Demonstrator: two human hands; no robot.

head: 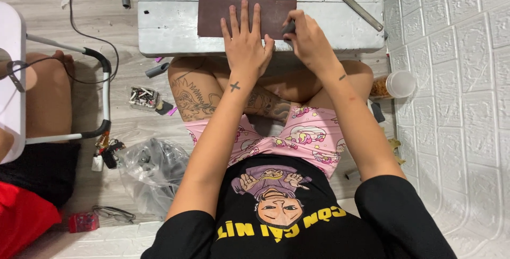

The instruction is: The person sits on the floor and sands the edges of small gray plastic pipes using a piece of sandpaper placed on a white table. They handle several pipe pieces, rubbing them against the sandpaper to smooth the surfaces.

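Sitting cross-legged, the person works at a low white table (170, 36). Left hand (245, 44) lies flat, fingers spread, pinning the dark brown leather sheet (218, 15) at twelve o'clock. Right hand (308, 39), at one o'clock, is clenched around a small dark tool (288, 27) at the sheet's right edge. The sheet looks uncut, so the work seems barely begun.

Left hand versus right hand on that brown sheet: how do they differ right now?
The left hand lies flat, fingers spread, pressing on the brown sheet; the right hand is curled around a small dark tool. The left sits mid-sheet, the right at its right edge. Both work over the low grey table.
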